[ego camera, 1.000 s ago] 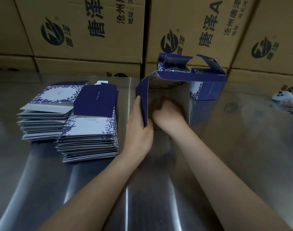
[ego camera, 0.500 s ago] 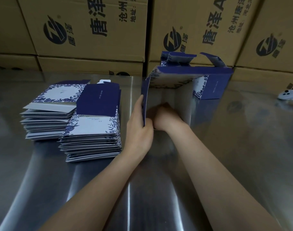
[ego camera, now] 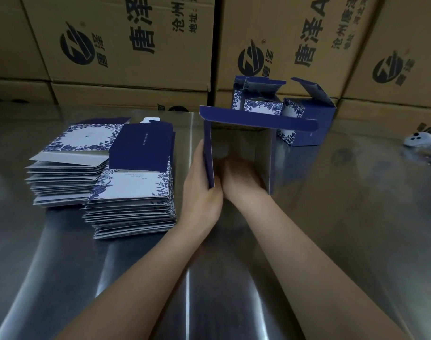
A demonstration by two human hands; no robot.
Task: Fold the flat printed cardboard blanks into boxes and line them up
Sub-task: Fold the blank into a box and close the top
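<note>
- Along the back: brown shipping cartons (ego camera: pixel 136 45) printed with black logos and characters, stacked as a wall behind the steel bench (ego camera: pixel 332 229).
- At left on the bench: two stacks of flat blanks. Far stack (ego camera: pixel 69 168) topped by a white panel with a blue floral border, near stack (ego camera: pixel 136 200) topped by a navy panel. Stacks touching each other, the near one just beside the left hand.
- Behind the work: finished boxes (ego camera: pixel 315 133) with lid flaps raised, partly hidden by the half-formed box. At the right edge, well apart, a small white device (ego camera: pixel 420 143).
- Left hand (ego camera: pixel 201 190): fingers (ego camera: pixel 197 153) straight along the outside of the left wall, thumb at the wall's near edge, pinching that wall.
- Right hand (ego camera: pixel 241 175): inside the box opening and blurred, fingers hidden; clenched or released cannot be told.
- Half-formed box (ego camera: pixel 258 121): at bench centre, opening toward the camera. Navy outside, pale grey inside, walls squared, a navy strip folded across the top front edge.
</note>
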